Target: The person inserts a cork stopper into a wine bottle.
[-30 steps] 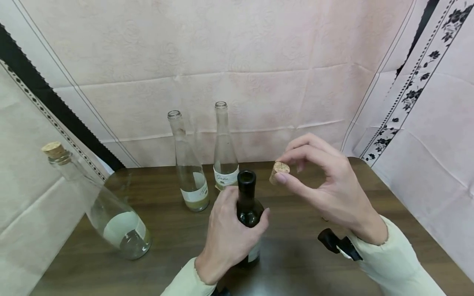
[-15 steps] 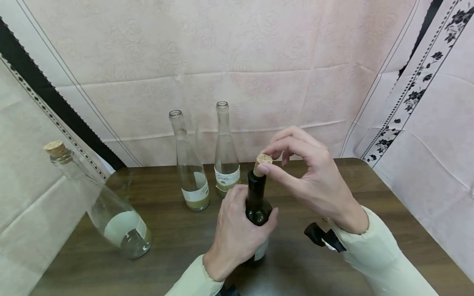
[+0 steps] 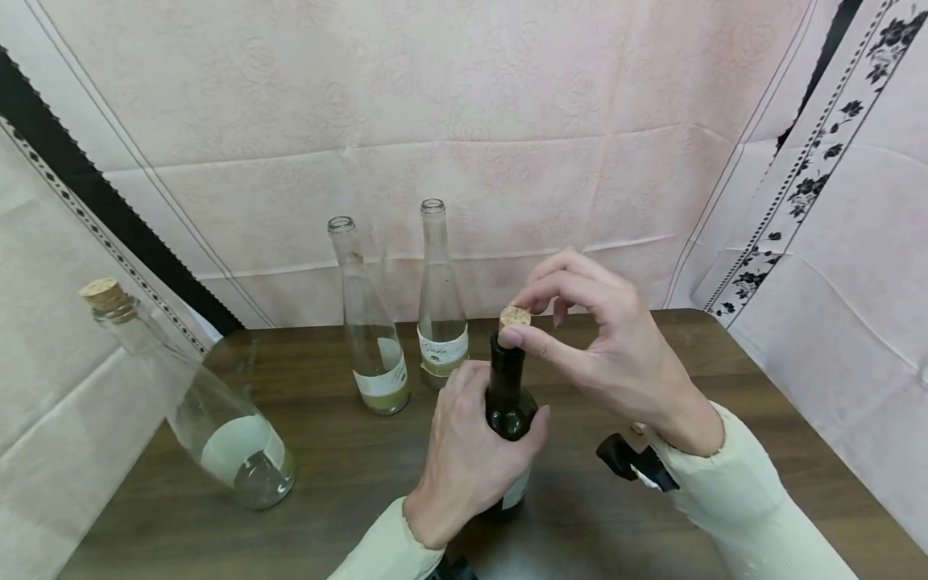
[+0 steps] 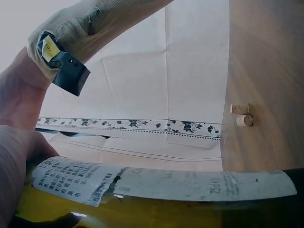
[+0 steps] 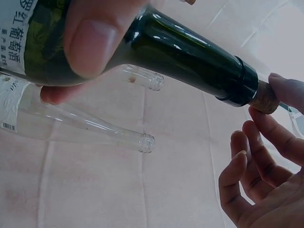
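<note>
Dark bottle (image 3: pixel 507 412): green-black glass, glossy, long straight neck with a raised collar below the lip, upright toward the near side of the table (image 3: pixel 580 524). Left hand (image 3: pixel 474 447) gripped it firmly, fingers and thumb wrapped round the shoulder. Its paper label (image 4: pixel 204 184) looked pale and printed.

Right hand (image 3: pixel 612 346) held a cork (image 3: pixel 515 317) in a narrow pinch, thumb against forefinger, remaining fingers bent. Cork was a stubby, speckled cylinder, standing proud of the bottle's mouth; depth of seating could not be told.

Behind stood a slim clear bottle (image 3: pixel 368 322) and a second slim bottle (image 3: pixel 442 290), both smooth, tapered, pale-labelled. To the left, a broader clear bottle (image 3: pixel 250 447) wore a grainy stopper (image 3: pixel 105 293). Two spare corks (image 4: pixel 244 120) lay side by side on the brown wood-grained tabletop. Backdrop: creased pale cloth (image 3: pixel 507 89), faintly rose-patterned.
</note>
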The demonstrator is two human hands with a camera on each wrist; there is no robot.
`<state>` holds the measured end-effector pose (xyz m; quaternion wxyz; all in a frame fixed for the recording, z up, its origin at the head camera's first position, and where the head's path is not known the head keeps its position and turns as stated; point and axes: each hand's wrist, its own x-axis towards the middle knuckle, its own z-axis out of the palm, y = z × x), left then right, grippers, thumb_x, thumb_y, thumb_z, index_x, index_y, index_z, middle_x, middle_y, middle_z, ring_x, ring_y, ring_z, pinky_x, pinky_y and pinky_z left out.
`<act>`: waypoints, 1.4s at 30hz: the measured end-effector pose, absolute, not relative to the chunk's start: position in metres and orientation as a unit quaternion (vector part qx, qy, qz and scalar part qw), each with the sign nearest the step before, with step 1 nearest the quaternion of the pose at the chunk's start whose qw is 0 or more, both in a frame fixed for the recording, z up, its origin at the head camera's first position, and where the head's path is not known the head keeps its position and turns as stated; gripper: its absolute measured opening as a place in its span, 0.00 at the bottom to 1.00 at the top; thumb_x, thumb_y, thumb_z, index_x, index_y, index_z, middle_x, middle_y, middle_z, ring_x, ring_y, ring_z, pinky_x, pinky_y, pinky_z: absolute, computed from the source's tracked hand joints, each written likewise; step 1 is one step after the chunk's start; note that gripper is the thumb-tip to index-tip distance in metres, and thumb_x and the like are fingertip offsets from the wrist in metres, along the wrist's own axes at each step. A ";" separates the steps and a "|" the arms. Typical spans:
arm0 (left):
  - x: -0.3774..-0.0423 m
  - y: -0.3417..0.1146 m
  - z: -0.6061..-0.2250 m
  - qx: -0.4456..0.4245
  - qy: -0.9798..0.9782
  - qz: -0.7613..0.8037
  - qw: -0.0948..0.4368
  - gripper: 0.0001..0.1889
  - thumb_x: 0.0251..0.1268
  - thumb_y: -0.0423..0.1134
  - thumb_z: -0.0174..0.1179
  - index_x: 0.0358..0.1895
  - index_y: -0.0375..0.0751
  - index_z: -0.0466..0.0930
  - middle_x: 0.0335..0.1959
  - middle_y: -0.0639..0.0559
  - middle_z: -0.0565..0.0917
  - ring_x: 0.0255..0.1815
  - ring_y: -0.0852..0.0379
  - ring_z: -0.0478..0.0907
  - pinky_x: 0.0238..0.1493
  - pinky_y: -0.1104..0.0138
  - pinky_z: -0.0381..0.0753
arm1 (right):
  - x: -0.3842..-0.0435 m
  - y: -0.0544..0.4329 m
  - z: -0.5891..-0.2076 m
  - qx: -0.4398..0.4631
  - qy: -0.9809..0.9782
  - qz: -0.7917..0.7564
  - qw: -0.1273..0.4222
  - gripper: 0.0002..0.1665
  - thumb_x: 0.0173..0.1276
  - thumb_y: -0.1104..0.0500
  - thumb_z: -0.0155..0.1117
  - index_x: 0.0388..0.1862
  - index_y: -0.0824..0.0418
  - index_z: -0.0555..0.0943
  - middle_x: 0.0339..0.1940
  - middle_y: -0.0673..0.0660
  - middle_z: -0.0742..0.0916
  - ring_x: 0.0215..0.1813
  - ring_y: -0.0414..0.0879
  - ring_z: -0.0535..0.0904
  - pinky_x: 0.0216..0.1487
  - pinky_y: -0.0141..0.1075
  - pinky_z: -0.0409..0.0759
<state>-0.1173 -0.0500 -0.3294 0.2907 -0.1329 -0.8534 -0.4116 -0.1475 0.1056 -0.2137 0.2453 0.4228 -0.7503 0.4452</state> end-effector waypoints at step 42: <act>-0.117 -0.051 -0.330 -0.140 -0.856 -0.412 0.280 0.21 0.50 0.54 0.75 0.44 0.52 0.79 0.43 0.60 0.81 0.44 0.61 0.75 0.52 0.59 0.74 | -0.145 0.104 -0.223 0.386 -0.767 0.471 0.202 0.11 0.63 0.62 0.76 0.43 0.52 0.88 0.41 0.44 0.84 0.42 0.41 0.79 0.41 0.33 0.77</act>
